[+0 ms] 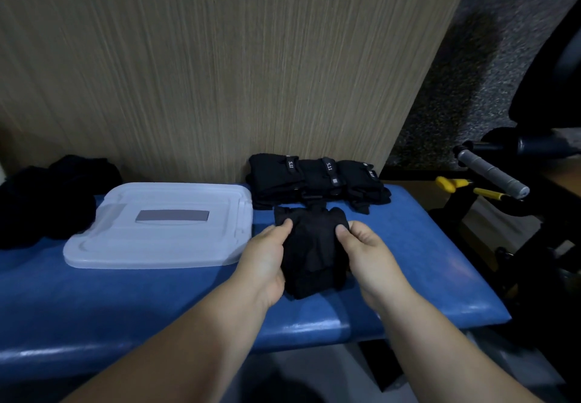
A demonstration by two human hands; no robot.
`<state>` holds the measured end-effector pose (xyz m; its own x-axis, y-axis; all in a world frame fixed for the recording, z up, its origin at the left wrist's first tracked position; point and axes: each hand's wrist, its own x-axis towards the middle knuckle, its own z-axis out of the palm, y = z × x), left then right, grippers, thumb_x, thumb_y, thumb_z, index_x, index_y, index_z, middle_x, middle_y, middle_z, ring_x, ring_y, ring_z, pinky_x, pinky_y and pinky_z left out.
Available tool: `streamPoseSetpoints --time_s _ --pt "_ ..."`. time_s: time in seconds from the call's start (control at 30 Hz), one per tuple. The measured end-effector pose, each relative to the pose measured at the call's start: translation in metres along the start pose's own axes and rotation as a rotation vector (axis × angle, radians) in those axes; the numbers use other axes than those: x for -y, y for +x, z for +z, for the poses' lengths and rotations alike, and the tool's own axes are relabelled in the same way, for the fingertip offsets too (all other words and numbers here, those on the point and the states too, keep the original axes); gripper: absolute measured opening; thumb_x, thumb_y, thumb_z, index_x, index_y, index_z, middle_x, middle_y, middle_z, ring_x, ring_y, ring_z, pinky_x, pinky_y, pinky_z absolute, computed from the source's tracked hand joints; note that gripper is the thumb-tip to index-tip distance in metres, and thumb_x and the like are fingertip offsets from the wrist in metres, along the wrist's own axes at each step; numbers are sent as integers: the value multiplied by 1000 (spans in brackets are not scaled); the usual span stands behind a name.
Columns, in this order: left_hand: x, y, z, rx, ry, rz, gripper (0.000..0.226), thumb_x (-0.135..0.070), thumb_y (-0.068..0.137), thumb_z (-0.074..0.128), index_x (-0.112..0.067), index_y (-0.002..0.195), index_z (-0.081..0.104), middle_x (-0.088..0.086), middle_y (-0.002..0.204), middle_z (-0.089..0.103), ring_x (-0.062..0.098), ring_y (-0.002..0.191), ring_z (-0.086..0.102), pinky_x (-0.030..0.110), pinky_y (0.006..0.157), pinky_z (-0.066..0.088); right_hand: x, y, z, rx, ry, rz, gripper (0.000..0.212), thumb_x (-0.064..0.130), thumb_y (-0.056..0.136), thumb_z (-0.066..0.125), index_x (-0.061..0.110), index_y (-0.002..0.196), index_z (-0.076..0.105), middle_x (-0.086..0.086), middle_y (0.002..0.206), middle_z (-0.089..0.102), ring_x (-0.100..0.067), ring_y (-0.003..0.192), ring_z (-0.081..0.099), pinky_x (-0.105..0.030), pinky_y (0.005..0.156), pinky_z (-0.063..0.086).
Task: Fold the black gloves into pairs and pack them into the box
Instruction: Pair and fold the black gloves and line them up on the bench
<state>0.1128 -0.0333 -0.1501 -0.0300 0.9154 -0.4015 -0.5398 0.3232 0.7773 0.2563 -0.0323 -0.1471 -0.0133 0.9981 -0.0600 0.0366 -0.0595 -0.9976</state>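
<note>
A folded bundle of black gloves point(311, 248) lies on the blue padded bench point(157, 292) in front of me. My left hand point(267, 258) grips its left side, thumb on top. My right hand point(366, 253) grips its right side in the same way. Behind the bundle, a row of folded black glove pairs point(317, 179) with small labelled straps rests against the wooden panel. A loose heap of black gloves point(47, 198) sits at the bench's far left. A translucent white box lid point(163, 223) lies flat on the bench; the box itself is hidden from view.
A wood-grain panel point(220, 56) stands upright behind the bench. To the right, off the bench, are a grey-gripped handlebar point(490, 171), yellow-handled tools point(452, 185) and dark equipment frames. The bench's front edge runs just below my forearms.
</note>
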Motion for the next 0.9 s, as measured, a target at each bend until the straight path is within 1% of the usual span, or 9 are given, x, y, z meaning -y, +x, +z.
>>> streamPoseSetpoints --time_s 0.1,0.23,0.37,0.5,0.6,0.67,0.77,0.83,0.9 --pt "5 5 9 -29 83 72 17 -23 97 54 -14 103 67 9 99 74 25 93 70 40 78 57 -3 1 -12 -65 -181 -82 17 22 100 49 16 92 63 -6 92 72 -21 90 66 -38 84 53" --pt "22 16 22 -73 262 162 17 -26 98 51 -22 97 68 2 97 74 21 95 69 43 90 54 -5 8 -29 -148 -319 -139 15 19 99 49 22 95 63 1 89 71 -18 92 65 -38 88 52" --pt "32 31 34 -120 545 332 13 -26 98 49 -21 102 60 -1 98 69 15 92 64 31 83 52 -8 17 -45 -168 -350 -119 18 17 99 49 25 106 64 5 96 70 -13 95 65 -38 92 51" --pt "30 39 46 -159 897 445 42 -15 97 49 -20 136 35 3 112 60 12 86 55 24 73 41 -14 26 -62 -185 -494 -74 25 23 99 50 26 124 56 2 97 67 -17 96 63 -29 81 50" --pt "35 39 50 -170 1104 539 52 -13 97 45 -22 145 26 3 139 37 15 113 44 26 91 37 -16 30 -71 -202 -582 -35 41 31 98 52 27 138 45 0 94 67 -15 88 61 -23 67 43" --pt "40 37 50 -206 1237 662 47 -16 97 43 -22 142 32 0 146 30 19 129 30 30 104 30 -16 32 -73 -198 -607 -20 49 34 97 54 28 143 40 -1 116 64 -16 107 57 -25 80 43" --pt "41 34 49 -127 1336 805 36 -20 98 41 -21 134 45 -6 141 42 16 131 30 28 107 25 -16 29 -73 -161 -818 -77 48 36 96 53 29 142 42 1 138 49 -20 129 41 -31 103 36" --pt "43 34 47 -24 1453 761 37 -28 101 36 -22 137 45 -7 143 43 14 137 28 28 110 21 -15 25 -69 -79 -947 -131 48 35 98 49 28 144 40 5 150 37 -19 139 25 -32 113 23" --pt "45 34 44 83 1616 629 46 -37 103 27 -24 147 32 -8 155 29 13 145 15 32 117 12 -16 23 -66 56 -1040 -111 52 37 100 42 28 150 30 11 159 20 -15 146 8 -35 117 14"
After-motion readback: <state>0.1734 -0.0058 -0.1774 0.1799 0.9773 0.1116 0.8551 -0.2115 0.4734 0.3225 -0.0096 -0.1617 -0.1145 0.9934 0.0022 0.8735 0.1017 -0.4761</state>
